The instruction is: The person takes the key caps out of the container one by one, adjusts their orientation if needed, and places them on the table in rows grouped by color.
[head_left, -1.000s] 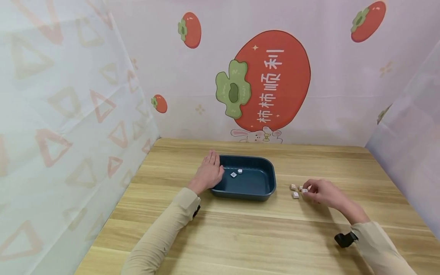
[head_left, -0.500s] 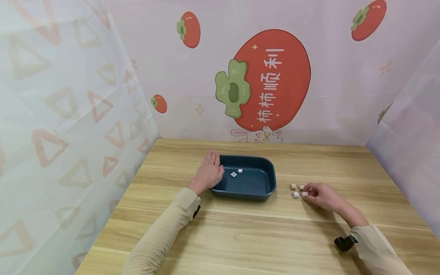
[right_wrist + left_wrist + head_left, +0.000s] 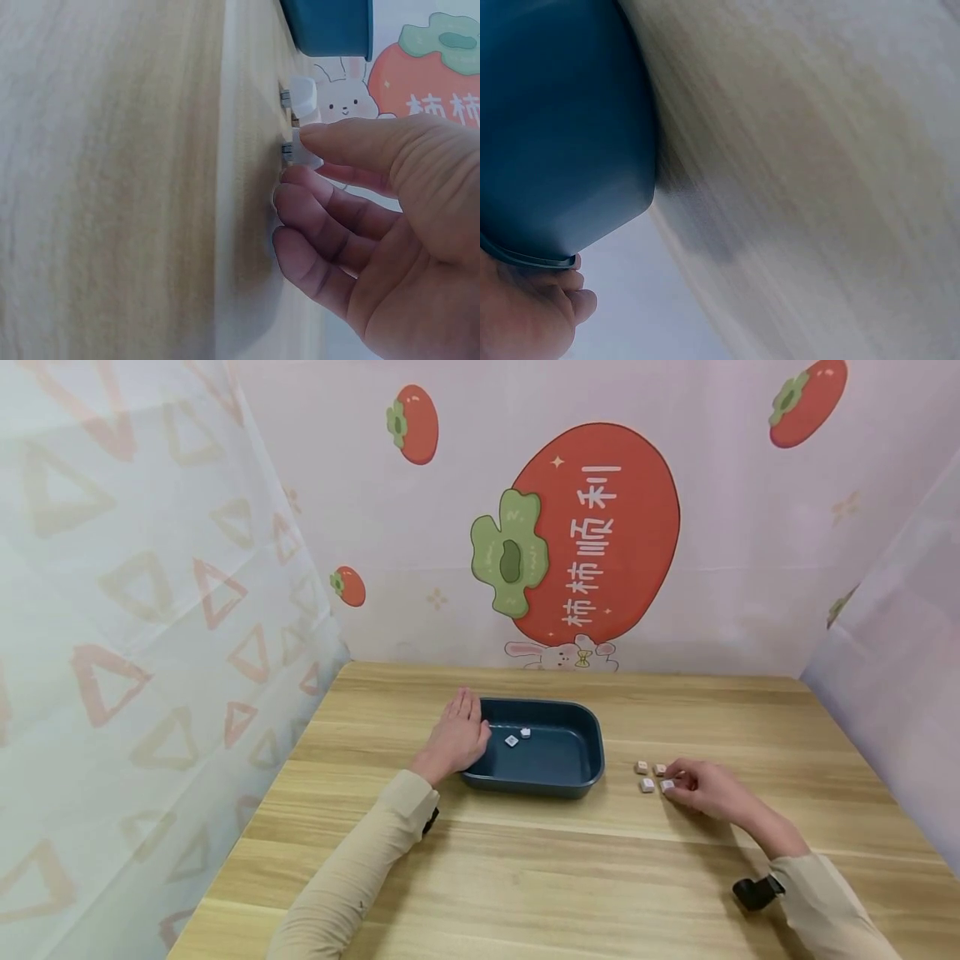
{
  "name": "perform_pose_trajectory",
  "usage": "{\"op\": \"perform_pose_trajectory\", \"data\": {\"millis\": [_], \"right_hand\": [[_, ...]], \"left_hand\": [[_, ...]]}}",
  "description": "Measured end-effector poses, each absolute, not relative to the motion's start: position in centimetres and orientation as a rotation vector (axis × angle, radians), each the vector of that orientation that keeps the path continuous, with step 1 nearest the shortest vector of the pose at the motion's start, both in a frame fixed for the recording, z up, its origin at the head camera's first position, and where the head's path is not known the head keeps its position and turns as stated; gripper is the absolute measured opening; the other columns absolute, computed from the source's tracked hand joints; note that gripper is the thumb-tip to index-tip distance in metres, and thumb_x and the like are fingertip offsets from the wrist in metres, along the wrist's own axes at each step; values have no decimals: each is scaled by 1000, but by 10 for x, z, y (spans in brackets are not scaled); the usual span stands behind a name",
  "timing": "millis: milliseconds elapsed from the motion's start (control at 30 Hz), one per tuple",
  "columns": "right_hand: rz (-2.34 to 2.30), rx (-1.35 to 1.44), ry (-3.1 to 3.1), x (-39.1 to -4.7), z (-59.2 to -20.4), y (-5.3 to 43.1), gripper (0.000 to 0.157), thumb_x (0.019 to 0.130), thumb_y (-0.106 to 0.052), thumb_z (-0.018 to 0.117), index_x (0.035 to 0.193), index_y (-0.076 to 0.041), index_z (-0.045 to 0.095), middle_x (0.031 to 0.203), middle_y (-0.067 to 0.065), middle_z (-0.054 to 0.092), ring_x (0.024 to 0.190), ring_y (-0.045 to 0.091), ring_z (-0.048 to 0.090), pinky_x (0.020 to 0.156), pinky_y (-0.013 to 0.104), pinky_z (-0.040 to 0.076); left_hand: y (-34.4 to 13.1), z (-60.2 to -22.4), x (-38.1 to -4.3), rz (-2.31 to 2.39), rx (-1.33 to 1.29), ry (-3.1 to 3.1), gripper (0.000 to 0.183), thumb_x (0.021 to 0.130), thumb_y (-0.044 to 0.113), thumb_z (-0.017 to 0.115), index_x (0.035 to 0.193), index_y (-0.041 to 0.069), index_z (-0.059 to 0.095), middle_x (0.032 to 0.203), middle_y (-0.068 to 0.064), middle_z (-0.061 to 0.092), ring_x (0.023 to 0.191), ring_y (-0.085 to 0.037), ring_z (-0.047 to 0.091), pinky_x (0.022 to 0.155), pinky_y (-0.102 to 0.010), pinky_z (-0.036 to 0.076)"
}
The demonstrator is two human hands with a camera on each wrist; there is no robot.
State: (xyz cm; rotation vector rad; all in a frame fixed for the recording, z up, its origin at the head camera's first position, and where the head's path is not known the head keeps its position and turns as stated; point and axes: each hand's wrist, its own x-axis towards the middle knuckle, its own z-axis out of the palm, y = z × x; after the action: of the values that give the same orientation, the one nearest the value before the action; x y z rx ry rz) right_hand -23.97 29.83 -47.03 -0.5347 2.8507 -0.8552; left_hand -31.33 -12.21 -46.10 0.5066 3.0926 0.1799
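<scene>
Leftward, left hand [image 3: 455, 737], fingers straight, rests on left rim of blue tray [image 3: 551, 764]. Right of tray, right hand [image 3: 705, 787] pinches near-right white block [image 3: 667, 786] on table [image 3: 495, 885]: likely light, stiff, smooth; best held by opposite sides.

The head view looked forward and down from well back; both wrist views skimmed the surface [image 3: 525, 877], close up; all three shared the blue tray [image 3: 525, 787].
</scene>
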Motion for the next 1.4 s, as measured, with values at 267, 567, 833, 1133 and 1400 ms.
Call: {"op": "perform_pose_trajectory", "data": {"millis": [267, 567, 833, 1133, 1400], "right_hand": [[-842, -551, 2900, -237, -453, 291, 17, 91, -15, 67, 102, -3, 68, 74, -3, 64, 60, 0, 50, 53, 22, 42], [-827, -578, 2928, -247, -439, 275, 18, 94, -20, 65, 104, -6, 68, 78, -2, 66, 66, 3, 55, 56, 23, 45], [-852, -642, 2927, -258, -430, 253, 23, 95, -24, 64, 109, -6, 68, 80, -2, 67, 66, 4, 54, 57, 23, 45], [-917, -704, 2919, -263, -421, 228, 23, 93, -20, 66, 110, -5, 67, 81, -1, 68, 64, 5, 57, 58, 23, 48], [-893, -712, 2923, -266, -416, 209, 23, 92, -20, 67, 110, -6, 68, 83, -1, 69, 66, 7, 57, 58, 23, 47]], "left_hand": [[-123, -459, -313, 174, 507, 3091, 63, 106, 34, 23, 155, -5, 16, 164, -22, 12, 154, -32, 5, 125, -43, 12], [-123, -462, -314, 193, 509, 3081, 63, 106, 35, 23, 155, -5, 17, 164, -22, 11, 154, -32, 4, 125, -44, 12], [-123, -461, -315, 175, 513, 3104, 61, 106, 33, 26, 154, -4, 20, 163, -22, 12, 154, -33, 6, 125, -43, 13], [-123, -460, -314, 154, 496, 3103, 61, 106, 33, 25, 154, -4, 19, 164, -21, 12, 154, -32, 6, 125, -43, 13], [-122, -460, -313, 184, 494, 3103, 61, 106, 31, 28, 154, -5, 19, 164, -21, 12, 154, -32, 7, 125, -43, 13]]}}
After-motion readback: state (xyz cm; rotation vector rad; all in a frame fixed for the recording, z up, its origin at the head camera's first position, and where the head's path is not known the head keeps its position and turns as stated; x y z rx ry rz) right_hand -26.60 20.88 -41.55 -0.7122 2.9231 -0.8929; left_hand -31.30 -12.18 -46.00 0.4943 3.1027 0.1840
